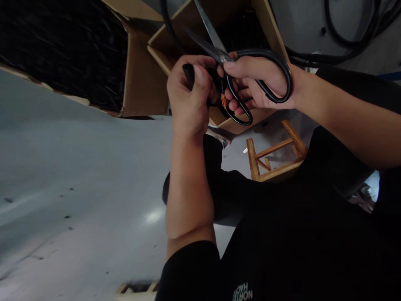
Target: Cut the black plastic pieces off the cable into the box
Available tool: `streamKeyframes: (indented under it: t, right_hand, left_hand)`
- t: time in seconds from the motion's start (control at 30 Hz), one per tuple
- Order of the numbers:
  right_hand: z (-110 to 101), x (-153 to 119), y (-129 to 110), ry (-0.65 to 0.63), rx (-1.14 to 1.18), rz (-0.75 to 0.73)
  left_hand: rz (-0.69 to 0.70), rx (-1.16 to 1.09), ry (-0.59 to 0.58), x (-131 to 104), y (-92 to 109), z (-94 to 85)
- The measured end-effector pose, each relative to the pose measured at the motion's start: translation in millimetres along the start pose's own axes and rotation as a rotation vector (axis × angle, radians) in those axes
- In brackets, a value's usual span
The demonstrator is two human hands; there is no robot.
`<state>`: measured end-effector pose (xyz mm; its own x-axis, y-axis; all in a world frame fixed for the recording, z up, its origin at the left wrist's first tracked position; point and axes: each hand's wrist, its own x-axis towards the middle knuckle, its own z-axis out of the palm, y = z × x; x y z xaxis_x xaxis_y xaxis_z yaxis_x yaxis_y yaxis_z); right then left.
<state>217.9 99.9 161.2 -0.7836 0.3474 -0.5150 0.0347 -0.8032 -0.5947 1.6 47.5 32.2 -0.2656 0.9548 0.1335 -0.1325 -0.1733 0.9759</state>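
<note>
Black T-shirt (300, 234), nearest the camera, fills the lower right of the frame. White lettering (242, 291) at bottom centre: "NORT" legible, other line unclear.

Scissors (223, 59) at upper centre, long axis diagonal: blades apart, tips toward the upper left, handle loops toward the lower right. Blades grey metal, handles black, smooth, rounded.

Right hand (258, 77) grips the scissors by handles and pivot, one loop around the thumb side. Left hand (191, 94) is closed on a black piece (188, 76), its blunt end showing beside the thumb. Small orange part (224, 101) between the hands; attachment cannot be told.

Cardboard box (145, 79), upper left, holds many thin black pieces. Second cardboard box (272, 27) lies behind the hands. Wooden stool (275, 172) right of centre; black cable (338, 58) upper right, on grey floor (109, 167).
</note>
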Motion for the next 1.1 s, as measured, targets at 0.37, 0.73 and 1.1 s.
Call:
streamKeyframes:
  t: [0.37,0.73,1.1]
  right_hand:
    - [19.1,9.4,14.9,0.070,-0.005,0.122]
    - [16.2,8.5,15.1,0.064,-0.203,0.078]
    - [-10.8,5.2,8.8,0.525,-1.342,-0.321]
  left_hand:
    - [-0.335,0.055,0.015,-2.9,6.0,-18.2]
    - [-0.327,0.082,-0.011,6.3,42.0,-1.9]
    - [-0.377,-0.008,0.022,13.9,25.2,-26.7]
